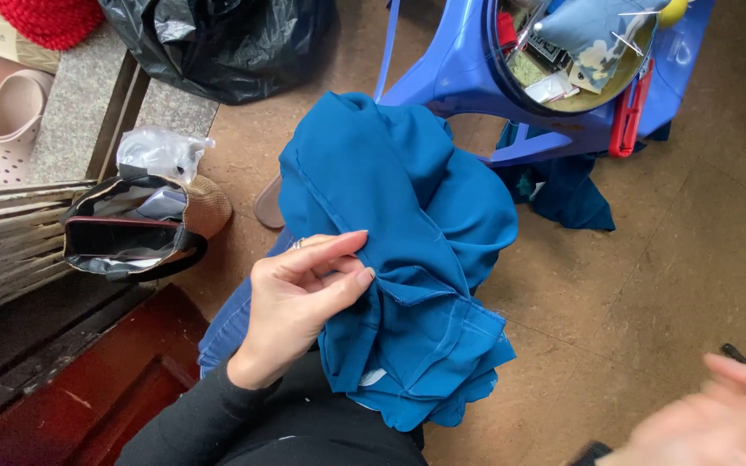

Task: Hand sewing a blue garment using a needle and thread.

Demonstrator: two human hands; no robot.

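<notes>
While left hand (300, 298) pinches blue cloth (399, 250) at centre, right hand (718, 418), blurred at 4 o'clock, lies spread, empty.

The left hand (304, 298) pinches a fold of blue cloth (399, 250) bunched over the lap. The right hand (718, 418) is blurred, well apart to the right, fingers spread. Beyond the cloth stands a blue stool (451, 73); left of the left hand lies an open bag (127, 233).

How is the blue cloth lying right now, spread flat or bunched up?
Bunched up. The blue cloth sits in heaped folds on the lap, the left hand pinching a seam edge; the right hand is blurred and off it.
</notes>
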